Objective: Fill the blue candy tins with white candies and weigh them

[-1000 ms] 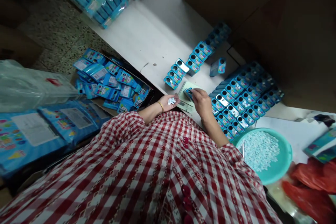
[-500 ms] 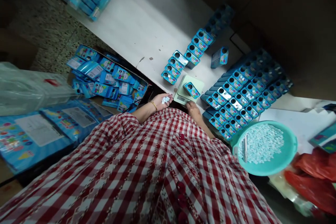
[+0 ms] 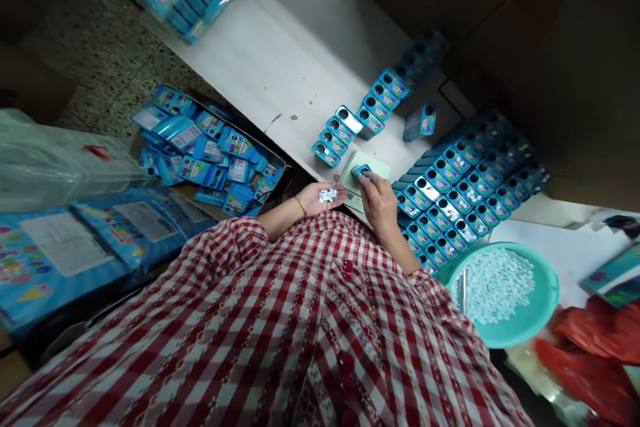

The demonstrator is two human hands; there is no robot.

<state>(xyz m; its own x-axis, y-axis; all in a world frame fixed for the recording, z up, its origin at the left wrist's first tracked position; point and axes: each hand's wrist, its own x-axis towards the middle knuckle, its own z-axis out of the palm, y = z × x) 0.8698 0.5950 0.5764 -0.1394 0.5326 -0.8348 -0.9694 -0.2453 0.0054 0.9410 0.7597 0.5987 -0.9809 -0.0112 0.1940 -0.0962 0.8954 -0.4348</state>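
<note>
My left hand (image 3: 321,197) is palm up, cupping a small heap of white candies (image 3: 328,195) in front of my chest. My right hand (image 3: 379,202) reaches over the pale scale (image 3: 379,165), its fingertips at the top of a blue tin (image 3: 359,172) that stands on it; the hand partly hides the tin. Just left of the scale stands a short row of blue tins (image 3: 334,140) with dark round openings. To the right is a large block of similar tins (image 3: 440,213), some with white candies at their openings.
A turquoise basin (image 3: 545,310) of white candies with a metal tool lies at the right, beside red plastic bags (image 3: 595,347). At the left are a box of blue packets (image 3: 200,147) and large blue packages (image 3: 135,230). One tin (image 3: 420,121) stands apart behind the scale.
My right hand has moved from the scale's front edge up to the tin on it. My left hand, still holding candies, has shifted slightly right. The view has shifted slightly.
</note>
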